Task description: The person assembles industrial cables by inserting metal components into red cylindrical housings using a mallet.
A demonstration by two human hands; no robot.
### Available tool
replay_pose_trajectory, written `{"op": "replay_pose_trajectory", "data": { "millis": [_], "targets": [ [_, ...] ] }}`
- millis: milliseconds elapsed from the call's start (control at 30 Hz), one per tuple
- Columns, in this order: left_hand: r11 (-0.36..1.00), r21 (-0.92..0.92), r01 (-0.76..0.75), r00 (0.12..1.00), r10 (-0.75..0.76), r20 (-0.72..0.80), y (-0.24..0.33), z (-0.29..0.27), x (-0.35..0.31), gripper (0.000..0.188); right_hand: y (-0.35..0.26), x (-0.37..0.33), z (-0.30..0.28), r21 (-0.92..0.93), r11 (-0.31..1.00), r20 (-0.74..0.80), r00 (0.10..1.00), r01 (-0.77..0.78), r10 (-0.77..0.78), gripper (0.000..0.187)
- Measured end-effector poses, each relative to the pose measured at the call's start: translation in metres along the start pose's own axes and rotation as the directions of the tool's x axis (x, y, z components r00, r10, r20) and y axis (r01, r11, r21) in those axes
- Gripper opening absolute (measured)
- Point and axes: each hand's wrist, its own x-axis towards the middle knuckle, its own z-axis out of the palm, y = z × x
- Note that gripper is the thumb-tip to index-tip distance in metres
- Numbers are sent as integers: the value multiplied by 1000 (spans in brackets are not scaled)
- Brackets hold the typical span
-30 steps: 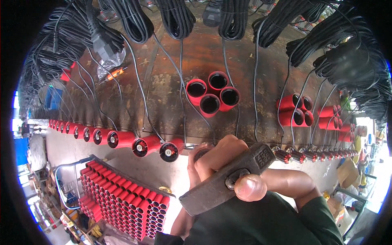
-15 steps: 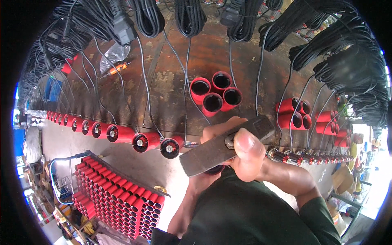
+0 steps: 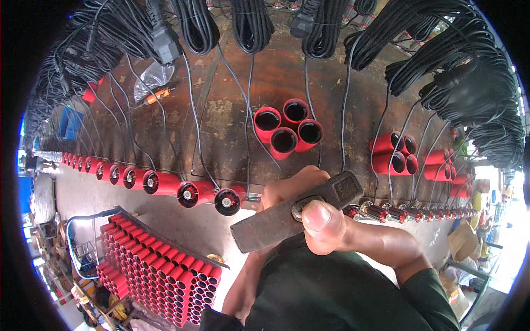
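Note:
My right hand [image 3: 324, 227] grips a hammer, its thumb lying on top beside the eye of the dark steel head [image 3: 270, 223]. The hammer head hangs close to the view, tilted up toward the right. Beneath it is my left hand [image 3: 292, 185], its fingers curled round what seems to be a red tube at the table edge. The hammer now hides that tube; only a dark round end showed earlier. Left of my hands, a row of red tubes with motor ends inside [image 3: 229, 202] lines the edge. To the right lie bare motor cores [image 3: 375, 212] with red parts.
Several open red tubes [image 3: 284, 140] stand on the worn table [image 3: 221, 116]; more groups [image 3: 394, 154] sit at right. Coiled black cables [image 3: 253, 25] hang overhead, their leads running down. An orange tool [image 3: 159, 96] lies beside a plastic bag. A cart of stacked red tubes [image 3: 160, 265] stands lower left.
The hammer and my right hand have shifted slightly left and down, covering the dark round end seen below the head. My left hand stays beneath. The whole view has shifted slightly.

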Motion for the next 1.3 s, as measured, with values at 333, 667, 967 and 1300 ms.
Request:
{"op": "replay_pose_trajectory", "data": {
  "millis": [333, 667, 967, 1300],
  "targets": [
    [999, 8, 32, 999, -32, 26, 3, -9, -2, 46, -12, 5, 12, 70, 991, -40, 993, 116, -114, 37],
    [977, 96, 193, 965, -171, -198, -40, -71, -16, 47, 12, -16, 2, -87, 994, -16, 998, -59, 58, 30],
    [356, 933, 51, 985, 138, -106, -17, -96, -41, 59, -41, -108, -46, 36, 894, -604, 723, 446, -336, 71],
    [-269, 856, 441, 860, 398, -319, -68, -105, 121, 85, -36, -155, -32, 25, 873, -667, 658, 488, -348, 76]
  ]
}}
